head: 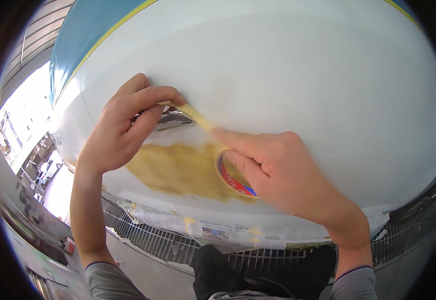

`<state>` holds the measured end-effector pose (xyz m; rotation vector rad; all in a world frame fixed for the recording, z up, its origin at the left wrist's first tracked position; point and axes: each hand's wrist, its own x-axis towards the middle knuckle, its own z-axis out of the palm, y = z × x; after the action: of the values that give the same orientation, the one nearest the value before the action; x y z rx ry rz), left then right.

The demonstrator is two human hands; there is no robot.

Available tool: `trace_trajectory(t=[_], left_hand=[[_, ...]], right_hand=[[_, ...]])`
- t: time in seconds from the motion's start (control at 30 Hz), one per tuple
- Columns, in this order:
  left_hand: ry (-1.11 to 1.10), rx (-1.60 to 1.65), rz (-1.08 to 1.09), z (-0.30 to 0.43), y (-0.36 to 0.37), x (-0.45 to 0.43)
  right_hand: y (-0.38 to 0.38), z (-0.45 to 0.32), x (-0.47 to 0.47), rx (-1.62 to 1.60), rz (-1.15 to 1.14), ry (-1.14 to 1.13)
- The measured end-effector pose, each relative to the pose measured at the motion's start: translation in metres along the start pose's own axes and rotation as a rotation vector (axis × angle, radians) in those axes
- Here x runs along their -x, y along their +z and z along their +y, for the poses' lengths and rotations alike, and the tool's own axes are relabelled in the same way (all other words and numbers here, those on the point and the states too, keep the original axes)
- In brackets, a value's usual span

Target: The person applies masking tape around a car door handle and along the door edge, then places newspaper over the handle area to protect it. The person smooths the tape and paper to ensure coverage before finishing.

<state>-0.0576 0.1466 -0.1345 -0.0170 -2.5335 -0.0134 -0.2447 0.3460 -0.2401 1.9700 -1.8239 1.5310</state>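
My left hand (122,122) pinches the free end of a strip of yellowish masking tape (199,117) along the upper edge of a chrome door handle (176,119). The fingers hide the left part of the handle. From there the strip slants down to the right, stretched to my right hand (281,170). That hand grips the tape roll (230,178), whose core is red and blue and bears writing. Its index finger lies along the strip. Around both hands spreads a white car body panel (296,75), with a mustard-yellow patch (173,168) below the handle.
Blue plastic sheeting (86,33), edged with yellow tape (115,23), covers the upper left of the car. Newspaper (218,230) is taped along the panel's lower edge. Beneath lies a metal floor grate (158,245). Parked cars (47,170) stand beyond a bright opening at left.
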Motion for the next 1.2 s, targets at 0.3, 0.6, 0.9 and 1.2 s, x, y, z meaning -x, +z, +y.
trace_trajectory(t=[0.3, 0.6, 0.9, 1.2], left_hand=[[-0.101, 0.041, 0.030, 0.002, 0.007, 0.004], [-0.015, -0.077, 0.195, 0.015, 0.031, 0.002], [0.038, -0.116, 0.266, 0.005, 0.046, 0.000], [0.176, -0.295, 0.197, 0.000, 0.046, 0.001]], right_hand=[[0.027, 0.020, 0.005, 0.059, 0.087, -0.124], [0.041, 0.028, 0.006, 0.205, 0.196, -0.177], [0.052, 0.032, 0.009, 0.199, 0.206, -0.195], [0.062, 0.035, 0.008, 0.176, 0.248, -0.230]])
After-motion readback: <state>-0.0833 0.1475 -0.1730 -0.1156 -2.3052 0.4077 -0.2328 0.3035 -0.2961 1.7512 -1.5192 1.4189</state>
